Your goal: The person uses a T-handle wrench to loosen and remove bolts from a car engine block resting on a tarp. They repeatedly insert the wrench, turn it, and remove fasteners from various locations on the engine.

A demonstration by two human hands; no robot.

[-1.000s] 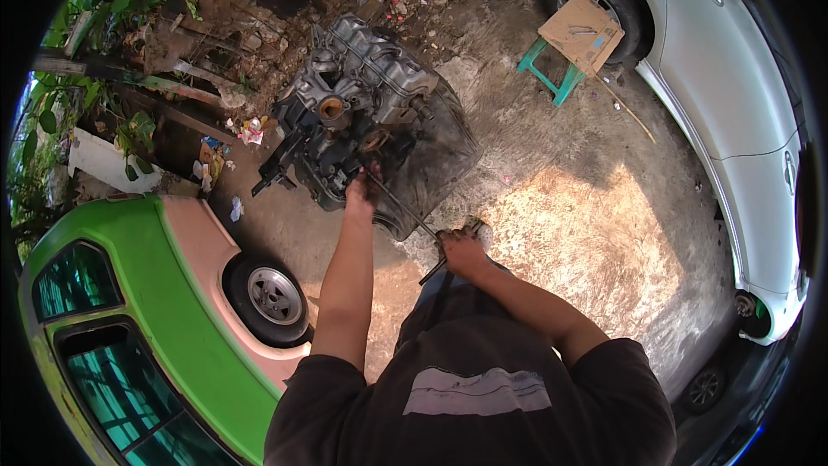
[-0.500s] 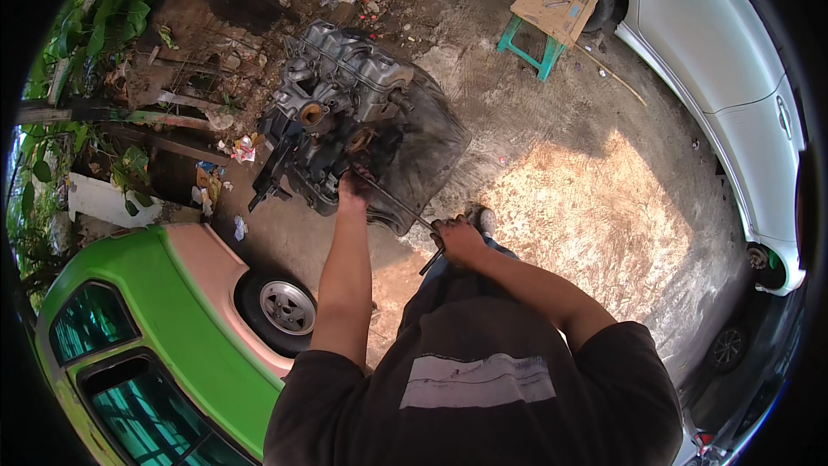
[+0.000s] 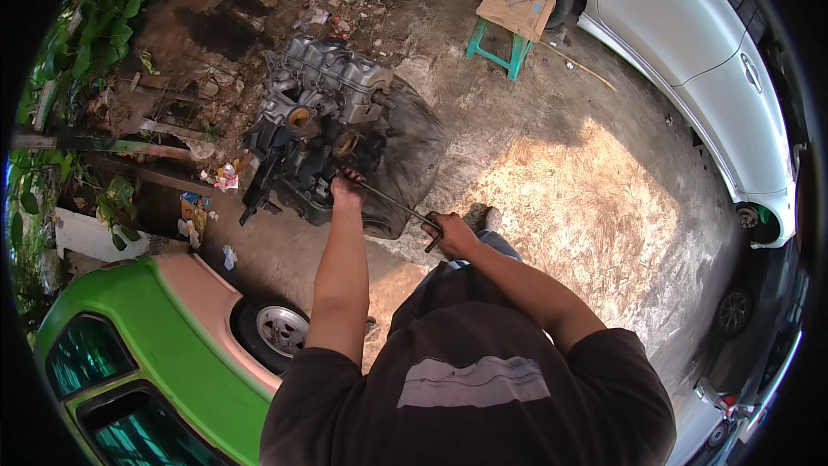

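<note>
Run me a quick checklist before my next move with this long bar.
1. Right hand closed on the long bar near its handle: ok.
2. Left hand at the bar's engine end: ok.
3. Bar tip seated on the engine: cannot tell, hidden near the left hand.
4. Green stool apart from the bar: ok.
5. Hands covered: not ok, both bare.

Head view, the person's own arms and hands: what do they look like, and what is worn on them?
Both the left hand and the right hand are ungloved, and both forearms are bare, with no watch or band visible. The dark T-shirt has short, loose sleeves and a pale, roughly rectangular patch.
</note>
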